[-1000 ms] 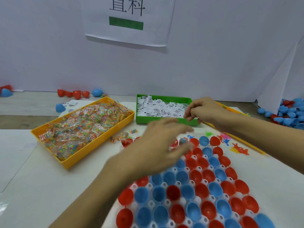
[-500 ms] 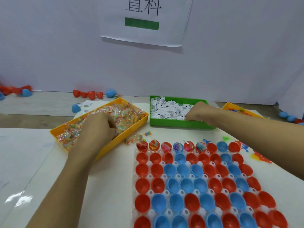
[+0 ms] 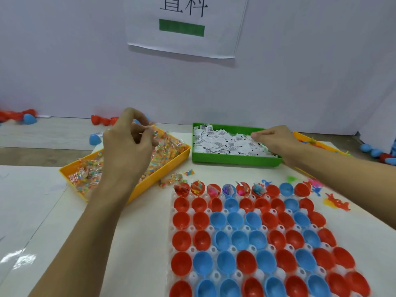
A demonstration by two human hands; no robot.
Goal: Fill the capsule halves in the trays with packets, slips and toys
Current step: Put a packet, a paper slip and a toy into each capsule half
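A white tray [image 3: 228, 229] holds rows of red and blue capsule halves [image 3: 235, 239]; several in the far row hold packets, slips and toys. My left hand [image 3: 126, 144] is raised over the yellow bin [image 3: 169, 166] of clear candy packets and pinches a packet [image 3: 151, 130] between thumb and fingers. My right hand [image 3: 276, 140] rests with curled fingers on the white slips [image 3: 225, 142] in the green bin [image 3: 233, 161]; whether it pinches one is hidden.
Loose plastic toys [image 3: 336, 203] lie on the table right of the tray. A second yellow bin [image 3: 308, 140] shows behind my right arm. Spare red and blue halves [image 3: 102, 121] lie along the back wall and at the far right [image 3: 377, 152]. Two packets [image 3: 173, 180] lie beside the yellow bin.
My left hand went from the capsule tray into the yellow bin and has now lifted out with a packet. My right hand has stayed at the green bin's slips.
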